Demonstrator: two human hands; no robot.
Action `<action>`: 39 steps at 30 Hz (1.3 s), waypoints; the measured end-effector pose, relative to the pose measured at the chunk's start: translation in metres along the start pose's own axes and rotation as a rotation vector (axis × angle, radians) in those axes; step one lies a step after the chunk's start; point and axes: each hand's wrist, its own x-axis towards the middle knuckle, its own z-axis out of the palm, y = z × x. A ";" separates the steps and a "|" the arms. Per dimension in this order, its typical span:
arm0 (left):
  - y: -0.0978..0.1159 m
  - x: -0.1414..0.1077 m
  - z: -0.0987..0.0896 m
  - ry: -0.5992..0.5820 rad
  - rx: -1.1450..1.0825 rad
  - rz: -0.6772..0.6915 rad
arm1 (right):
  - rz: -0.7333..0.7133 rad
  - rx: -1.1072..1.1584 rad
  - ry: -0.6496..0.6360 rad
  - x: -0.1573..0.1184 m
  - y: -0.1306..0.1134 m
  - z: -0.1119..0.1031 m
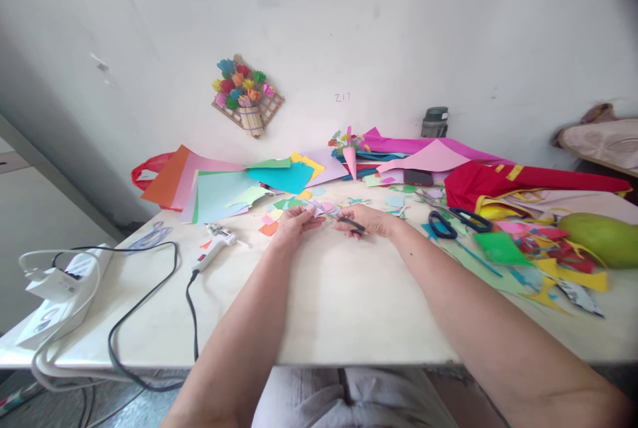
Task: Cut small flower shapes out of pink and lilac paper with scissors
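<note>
My right hand (371, 220) grips a small pair of scissors (353, 224) by the dark handles. Its thin blades point left toward my left hand (296, 222). Between the left fingertips is a small lilac paper piece (317, 211), partly hidden by the fingers, with the blades beside it. Whether the blades touch the paper I cannot tell. Small cut paper pieces in several colours lie behind both hands, among them an orange piece (268, 228). A pink paper cone with paper flowers (350, 161) stands behind them near the wall.
On the left are a glue gun (214, 248) with its cord and a power strip (64, 295). Coloured sheets (224, 192) lie at the back left. Larger scissors (456, 220), paper scraps (553, 248) and a green rounded object (598, 238) lie right. A bottle (434, 123) stands behind.
</note>
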 end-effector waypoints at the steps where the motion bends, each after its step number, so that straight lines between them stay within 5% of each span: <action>1: 0.000 0.000 0.000 -0.004 0.004 0.000 | -0.003 0.002 -0.001 0.000 0.000 0.000; 39: -0.002 0.000 -0.002 -0.014 0.013 0.004 | 0.008 0.048 0.000 -0.003 -0.004 0.001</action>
